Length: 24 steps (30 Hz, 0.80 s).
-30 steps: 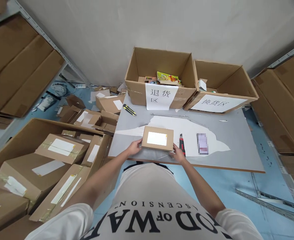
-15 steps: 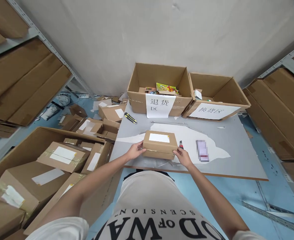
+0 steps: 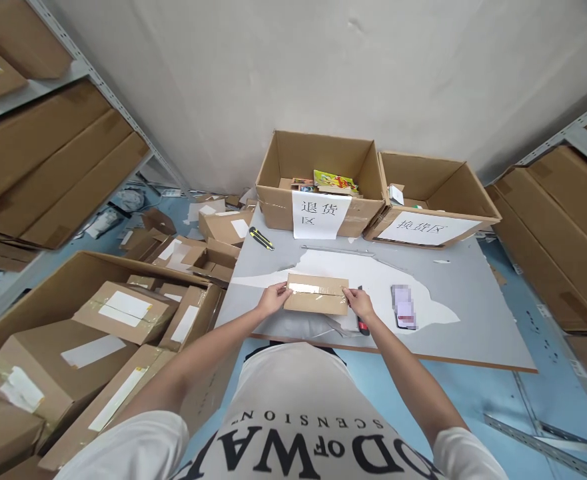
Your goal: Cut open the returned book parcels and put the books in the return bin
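Parcel [image 3: 316, 295]: brown, flat, taped seam up; left hand [image 3: 273, 297], right hand [image 3: 358, 303] grip pinching ends.

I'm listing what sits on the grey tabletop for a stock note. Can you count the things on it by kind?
Open cardboard bins with paper signs: 2, one and another
Small taped parcel, held at both ends by the left hand and right hand: 1
Box cutters: 2, yellow-black and red-black
Phone: 1
Total: 6

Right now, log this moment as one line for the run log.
left hand: holds box left end | right hand: holds right end | box: on table, taped side facing camera | knife: by right hand
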Available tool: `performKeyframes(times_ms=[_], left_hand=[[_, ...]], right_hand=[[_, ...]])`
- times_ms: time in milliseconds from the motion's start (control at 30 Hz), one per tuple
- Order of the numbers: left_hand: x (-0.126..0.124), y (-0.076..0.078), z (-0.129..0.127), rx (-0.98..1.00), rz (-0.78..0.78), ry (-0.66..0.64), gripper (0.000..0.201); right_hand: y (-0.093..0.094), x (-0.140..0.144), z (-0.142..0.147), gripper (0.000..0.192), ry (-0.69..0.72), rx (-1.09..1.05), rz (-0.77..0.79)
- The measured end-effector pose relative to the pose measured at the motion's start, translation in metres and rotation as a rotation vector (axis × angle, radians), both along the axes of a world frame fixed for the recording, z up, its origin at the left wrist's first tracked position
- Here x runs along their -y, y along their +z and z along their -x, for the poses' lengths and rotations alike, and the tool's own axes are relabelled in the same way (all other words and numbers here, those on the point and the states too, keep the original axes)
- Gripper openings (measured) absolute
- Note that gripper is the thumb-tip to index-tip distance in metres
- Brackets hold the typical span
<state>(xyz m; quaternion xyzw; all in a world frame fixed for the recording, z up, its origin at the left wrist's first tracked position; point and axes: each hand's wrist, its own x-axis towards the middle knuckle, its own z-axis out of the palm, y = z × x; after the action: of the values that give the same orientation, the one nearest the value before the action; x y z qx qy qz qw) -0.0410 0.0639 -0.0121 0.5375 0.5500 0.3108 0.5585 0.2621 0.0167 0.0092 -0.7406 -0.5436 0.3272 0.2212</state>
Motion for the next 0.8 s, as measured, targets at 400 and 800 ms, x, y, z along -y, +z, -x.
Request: performKeyframes(times_ms=[400,800], left_hand=[[-0.009,-0.012,-0.003,-0.089,-0.082,0.025,0.051],[-0.015,0.005,-0.007,-0.469,-0.135,-0.011,0.048]], right_hand=[[-0.027,-0.009,-0.002,0.058,-0.089,-0.09,-0.016],[-0.033,0.013,-0.039,0.045,-0.267,0.141,0.113]])
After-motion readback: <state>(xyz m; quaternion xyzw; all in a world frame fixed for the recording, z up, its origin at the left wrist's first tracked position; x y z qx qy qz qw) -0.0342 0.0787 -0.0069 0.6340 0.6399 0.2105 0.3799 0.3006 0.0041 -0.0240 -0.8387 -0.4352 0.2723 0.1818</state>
